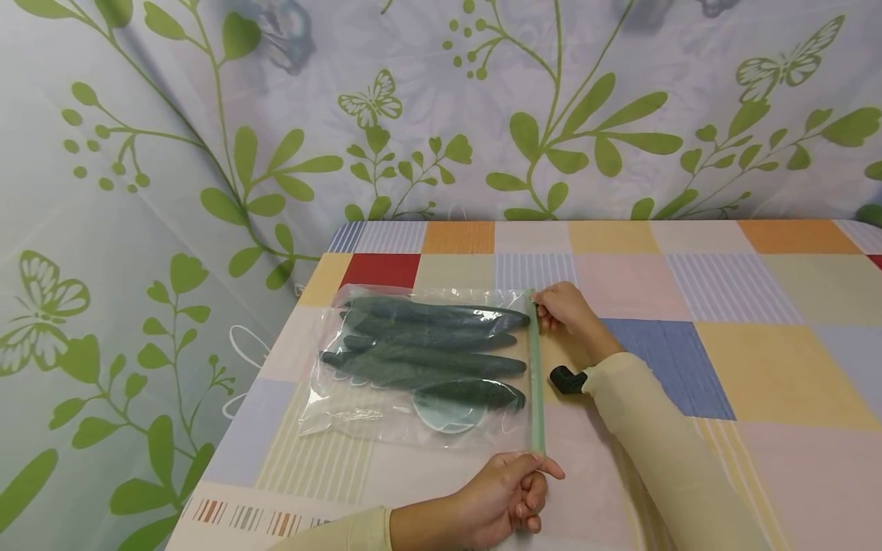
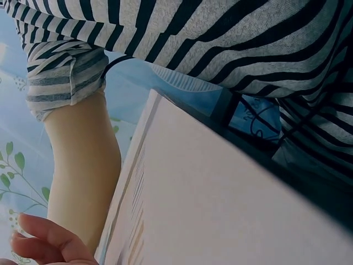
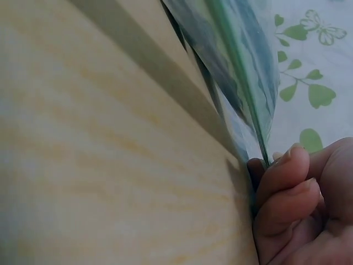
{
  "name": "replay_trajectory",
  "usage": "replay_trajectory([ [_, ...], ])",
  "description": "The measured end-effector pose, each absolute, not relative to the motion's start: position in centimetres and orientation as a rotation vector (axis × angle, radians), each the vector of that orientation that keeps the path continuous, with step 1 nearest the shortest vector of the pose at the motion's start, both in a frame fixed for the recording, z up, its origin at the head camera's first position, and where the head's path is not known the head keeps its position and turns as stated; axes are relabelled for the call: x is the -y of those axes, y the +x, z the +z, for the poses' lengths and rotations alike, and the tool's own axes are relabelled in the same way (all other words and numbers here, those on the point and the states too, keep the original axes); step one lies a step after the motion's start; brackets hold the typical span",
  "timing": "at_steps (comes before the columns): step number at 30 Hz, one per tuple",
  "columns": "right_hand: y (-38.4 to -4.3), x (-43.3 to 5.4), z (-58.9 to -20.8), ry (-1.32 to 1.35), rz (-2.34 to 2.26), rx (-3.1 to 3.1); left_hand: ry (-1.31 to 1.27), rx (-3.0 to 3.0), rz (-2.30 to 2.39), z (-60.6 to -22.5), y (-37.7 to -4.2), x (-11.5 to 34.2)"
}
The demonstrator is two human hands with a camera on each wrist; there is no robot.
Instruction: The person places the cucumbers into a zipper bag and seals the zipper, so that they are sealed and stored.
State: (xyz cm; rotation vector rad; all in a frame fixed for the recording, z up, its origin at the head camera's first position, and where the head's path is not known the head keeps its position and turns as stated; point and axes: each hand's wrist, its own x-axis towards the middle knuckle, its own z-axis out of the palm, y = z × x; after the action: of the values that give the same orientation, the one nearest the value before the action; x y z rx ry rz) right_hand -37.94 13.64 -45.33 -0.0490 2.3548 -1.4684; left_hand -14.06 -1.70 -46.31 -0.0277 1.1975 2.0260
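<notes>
A clear zip bag (image 1: 386, 428) with a green closure strip (image 1: 537, 383) lies flat on the table, its strip running across the right end. Inside are several long dark-green pieces (image 1: 427, 367), tapered toward the strip; a pale round shape shows under the lowest one. My right hand (image 1: 568, 310) pinches the strip's far end between thumb and curled fingers; in the right wrist view the strip (image 3: 242, 83) runs down into those fingertips. At the near end, my left hand (image 1: 499, 493) pinches the strip's corner, index finger pointing right. The left wrist view catches only some fingers (image 2: 49, 243).
A patchwork-patterned cloth (image 1: 779, 367) covers the table. Behind and to the left hangs a leaf-and-butterfly curtain (image 1: 427, 92). A small black device (image 1: 568, 379) sits at the right sleeve's cuff. A white cord (image 1: 248, 344) loops beyond the table's left edge.
</notes>
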Motion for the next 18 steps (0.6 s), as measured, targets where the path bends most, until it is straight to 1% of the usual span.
replay_trajectory([
  [9, -38.38, -13.52, -44.98, -0.022, -1.479, -2.367, -0.015, -1.204, 2.047, -46.24, -14.01, 1.84],
  [18, -38.02, -13.48, -45.59, -0.007, -1.514, -2.370, -0.011, -1.187, 2.024, -46.24, -13.71, 1.95],
])
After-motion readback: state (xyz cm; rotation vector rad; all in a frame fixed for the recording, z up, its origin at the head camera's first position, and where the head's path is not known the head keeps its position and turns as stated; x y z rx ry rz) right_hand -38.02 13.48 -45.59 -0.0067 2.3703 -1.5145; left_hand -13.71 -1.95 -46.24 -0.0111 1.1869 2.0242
